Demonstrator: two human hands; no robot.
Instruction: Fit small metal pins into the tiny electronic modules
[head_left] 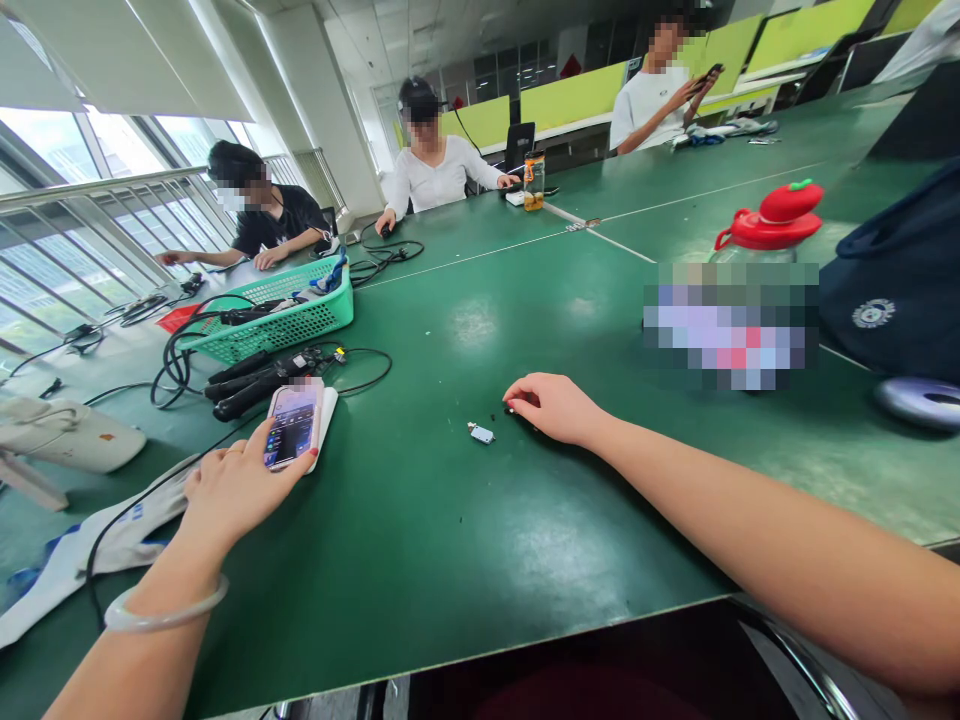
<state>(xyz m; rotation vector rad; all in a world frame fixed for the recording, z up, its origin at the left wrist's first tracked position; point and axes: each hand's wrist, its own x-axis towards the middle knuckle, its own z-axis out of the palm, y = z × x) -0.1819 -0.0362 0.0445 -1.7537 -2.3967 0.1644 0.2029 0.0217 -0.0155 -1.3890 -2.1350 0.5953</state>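
Note:
My left hand (238, 478), with a pale bangle (166, 618) on its wrist, grips the lower part of a smartphone (292, 428) between thumb and fingers. The phone's screen is lit, and it lies over a white flat object (328, 412) on the green table (420, 540). My right hand (556, 408) rests on the table with its fingers curled and pressed together. A small dark piece (510, 409) shows at its fingertips, too small to name. Just left of that hand lies a small light-blue block with a metal end (481, 433), like a USB stick, with a tiny black bit nearby.
Behind the phone are black handheld devices (259, 385) with cables and a green basket (277, 310). White gloves (142, 525) lie by my left arm. To the right stand a red-lidded bottle (772, 225) and a dark bag (900, 280). Several people sit around the table.

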